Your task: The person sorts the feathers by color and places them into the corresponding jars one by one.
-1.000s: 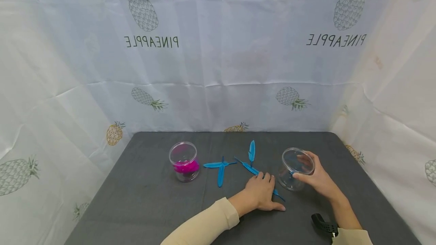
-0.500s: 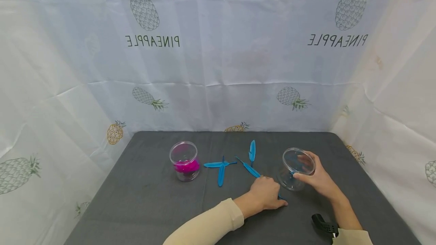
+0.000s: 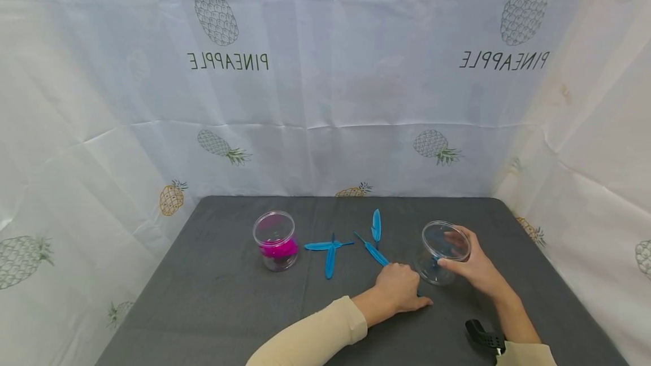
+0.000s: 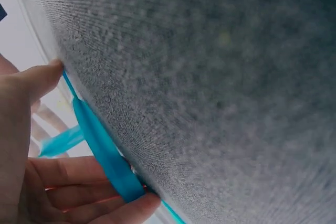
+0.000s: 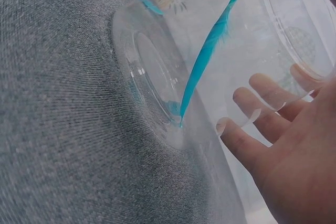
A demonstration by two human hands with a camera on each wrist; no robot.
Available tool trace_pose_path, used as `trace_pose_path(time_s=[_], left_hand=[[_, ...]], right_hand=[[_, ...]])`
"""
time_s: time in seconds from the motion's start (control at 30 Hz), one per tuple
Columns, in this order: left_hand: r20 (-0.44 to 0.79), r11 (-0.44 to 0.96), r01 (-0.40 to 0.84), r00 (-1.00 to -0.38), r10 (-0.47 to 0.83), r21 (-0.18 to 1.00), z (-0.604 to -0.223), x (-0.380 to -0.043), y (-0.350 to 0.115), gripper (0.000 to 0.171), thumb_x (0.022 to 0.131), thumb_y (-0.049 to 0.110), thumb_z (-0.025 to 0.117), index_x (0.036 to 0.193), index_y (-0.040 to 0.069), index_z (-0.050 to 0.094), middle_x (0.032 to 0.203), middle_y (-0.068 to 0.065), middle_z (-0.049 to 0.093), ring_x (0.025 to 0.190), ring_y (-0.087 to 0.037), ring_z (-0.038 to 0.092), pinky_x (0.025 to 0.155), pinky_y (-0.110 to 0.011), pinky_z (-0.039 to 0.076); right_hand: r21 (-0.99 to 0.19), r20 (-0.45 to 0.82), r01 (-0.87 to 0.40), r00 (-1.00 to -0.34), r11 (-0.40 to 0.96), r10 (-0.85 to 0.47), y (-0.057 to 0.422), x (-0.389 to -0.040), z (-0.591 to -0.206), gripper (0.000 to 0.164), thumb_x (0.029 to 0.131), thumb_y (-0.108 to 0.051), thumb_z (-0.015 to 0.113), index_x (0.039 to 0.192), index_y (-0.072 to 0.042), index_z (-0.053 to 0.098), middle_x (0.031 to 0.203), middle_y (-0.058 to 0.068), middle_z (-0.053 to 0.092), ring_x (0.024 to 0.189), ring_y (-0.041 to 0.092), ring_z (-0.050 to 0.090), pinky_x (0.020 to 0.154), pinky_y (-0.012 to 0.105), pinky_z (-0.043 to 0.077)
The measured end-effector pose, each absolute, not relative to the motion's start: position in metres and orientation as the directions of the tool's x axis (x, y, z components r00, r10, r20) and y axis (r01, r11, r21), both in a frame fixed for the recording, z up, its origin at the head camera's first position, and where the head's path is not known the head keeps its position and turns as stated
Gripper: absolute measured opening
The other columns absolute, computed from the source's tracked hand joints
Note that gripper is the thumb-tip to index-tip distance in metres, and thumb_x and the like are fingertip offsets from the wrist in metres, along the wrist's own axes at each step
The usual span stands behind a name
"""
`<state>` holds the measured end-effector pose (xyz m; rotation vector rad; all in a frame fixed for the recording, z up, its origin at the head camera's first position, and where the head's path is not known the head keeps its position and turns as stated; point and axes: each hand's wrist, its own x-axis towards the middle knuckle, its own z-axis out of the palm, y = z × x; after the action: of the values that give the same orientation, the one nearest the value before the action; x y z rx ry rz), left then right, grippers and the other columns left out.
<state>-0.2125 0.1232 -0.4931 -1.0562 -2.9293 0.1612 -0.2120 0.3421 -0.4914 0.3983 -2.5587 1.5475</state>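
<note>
My left hand (image 3: 399,290) is down on the dark tabletop with its fingers curled in. A blue feather (image 4: 102,145) lies between its thumb and fingers, the thumb tip by one end of the shaft and the fingertips by the other. In the head view this hand covers most of that feather. My right hand (image 3: 475,267) grips the side of a clear jar (image 3: 429,267), which leans toward the right. Inside the jar stands one blue feather (image 5: 205,56), its tip at the bottom. More blue feathers lie left of the hands: a crossed pair (image 3: 330,261) and two touching (image 3: 375,254).
Another clear jar (image 3: 277,233) at the back left holds something bright magenta. A black strap (image 3: 483,333) sits at my right wrist. White cloth with pineapple prints (image 3: 325,89) hangs behind and beside the table (image 3: 213,298).
My left hand's fingers have curled in from lying spread over the feather, and the hand has shifted slightly right. My right hand and the jar have stayed in place.
</note>
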Motion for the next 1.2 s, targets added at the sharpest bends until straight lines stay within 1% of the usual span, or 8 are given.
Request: trace_pose_path(time_s=[0.23,0.33,0.43,0.6,0.73,0.87,1.03,1.2], left_hand=[[0.009,0.763,0.641,-0.765,0.644,-0.084,-0.493,-0.214,0.117,0.05,0.091,0.067,0.063,0.065,0.025,0.067,0.064,0.008,0.053,0.053,-0.006,0.052,0.052,-0.021,0.047],[0.038,0.762,0.641,-0.763,0.646,-0.087,-0.493,-0.214,0.113,0.039,0.093,0.058,0.067,0.075,0.024,0.071,0.071,0.006,0.058,0.06,-0.007,0.057,0.055,-0.022,0.05],[0.056,0.764,0.637,-0.763,0.644,-0.102,-0.492,-0.214,0.11,0.027,0.094,0.049,0.069,0.091,0.022,0.073,0.08,0.005,0.062,0.07,-0.009,0.061,0.061,-0.024,0.053],[0.064,0.74,0.651,-0.742,0.668,-0.17,-0.494,-0.216,0.106,0.018,0.099,0.037,0.063,0.104,0.022,0.07,0.091,0.005,0.062,0.081,-0.01,0.058,0.065,-0.026,0.053],[0.052,0.707,0.659,-0.721,0.691,-0.254,-0.497,-0.217,0.104,0.019,0.103,0.038,0.057,0.109,0.025,0.07,0.095,0.006,0.057,0.081,-0.009,0.051,0.063,-0.024,0.049],[0.001,0.693,0.659,-0.724,0.69,-0.292,-0.497,-0.218,0.104,0.023,0.105,0.042,0.052,0.119,0.031,0.067,0.103,0.007,0.054,0.086,-0.009,0.046,0.069,-0.025,0.048],[-0.032,0.691,0.662,-0.728,0.684,-0.291,-0.493,-0.218,0.104,0.022,0.104,0.04,0.056,0.124,0.033,0.064,0.11,0.008,0.054,0.095,-0.009,0.049,0.079,-0.026,0.049],[-0.037,0.683,0.684,-0.713,0.7,-0.258,-0.49,-0.22,0.102,0.027,0.099,0.039,0.066,0.125,0.033,0.065,0.111,0.009,0.059,0.096,-0.008,0.053,0.081,-0.024,0.049]], right_hand=[[-0.854,0.226,-0.276,-0.96,0.441,-0.164,0.344,-0.212,-0.491,0.093,0.094,-0.009,0.074,0.156,-0.001,0.006,0.152,0.029,0.033,0.128,-0.005,0.036,0.098,0.006,0.036],[-0.855,0.229,-0.281,-0.959,0.435,-0.168,0.344,-0.212,-0.492,0.093,0.093,-0.008,0.074,0.156,0.0,0.006,0.151,0.029,0.033,0.128,-0.007,0.036,0.098,0.007,0.036],[-0.857,0.239,-0.289,-0.956,0.426,-0.168,0.343,-0.212,-0.491,0.092,0.093,-0.006,0.074,0.156,0.0,0.007,0.15,0.03,0.033,0.127,-0.008,0.035,0.097,0.007,0.036],[-0.855,0.24,-0.29,-0.956,0.43,-0.166,0.343,-0.213,-0.491,0.093,0.092,-0.004,0.074,0.157,0.001,0.006,0.15,0.03,0.034,0.125,-0.01,0.034,0.097,0.006,0.036],[-0.855,0.232,-0.283,-0.958,0.435,-0.168,0.343,-0.212,-0.491,0.094,0.093,-0.005,0.073,0.157,0.001,0.005,0.151,0.029,0.033,0.127,-0.005,0.036,0.097,0.007,0.036],[-0.853,0.224,-0.277,-0.96,0.443,-0.168,0.343,-0.212,-0.491,0.094,0.094,-0.007,0.073,0.157,0.002,0.004,0.151,0.029,0.033,0.131,0.003,0.038,0.098,0.007,0.036],[-0.849,0.22,-0.27,-0.962,0.454,-0.161,0.344,-0.212,-0.492,0.094,0.094,-0.01,0.074,0.156,0.003,0.004,0.151,0.03,0.033,0.128,-0.005,0.037,0.098,0.005,0.035],[-0.848,0.22,-0.271,-0.962,0.456,-0.161,0.344,-0.213,-0.492,0.094,0.093,-0.01,0.074,0.156,0.002,0.005,0.151,0.03,0.033,0.126,-0.009,0.035,0.097,0.005,0.035]])
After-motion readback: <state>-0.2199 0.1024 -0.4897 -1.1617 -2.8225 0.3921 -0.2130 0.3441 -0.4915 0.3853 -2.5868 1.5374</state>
